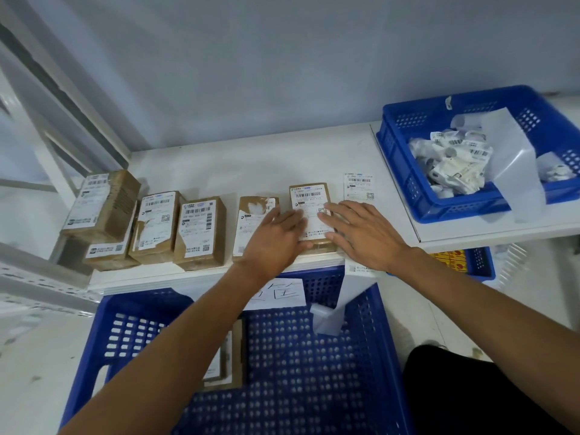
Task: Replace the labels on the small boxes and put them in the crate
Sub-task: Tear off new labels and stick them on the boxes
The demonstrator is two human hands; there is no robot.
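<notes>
Several small brown cardboard boxes stand in a row on the white shelf (219, 164). The rightmost box (309, 191) carries a whole white label. My left hand (276, 237) and my right hand (361, 230) both lie flat on that label with straight fingers. The box to its left (251, 211) has a partly torn label. Further left, two boxes (201, 230) show worn labels, and a stack of boxes (103, 208) stands at the far left. A loose label sheet (358, 186) lies on the shelf to the right. Below me is the big blue crate (314, 372) with one box (230, 356) inside.
A smaller blue crate (405, 171) at the right of the shelf holds crumpled peeled labels and backing paper (452, 164). A paper sign (276, 293) hangs on the big crate's far wall. A backing strip (329, 315) droops into the crate. Another blue bin (477, 262) sits under the shelf.
</notes>
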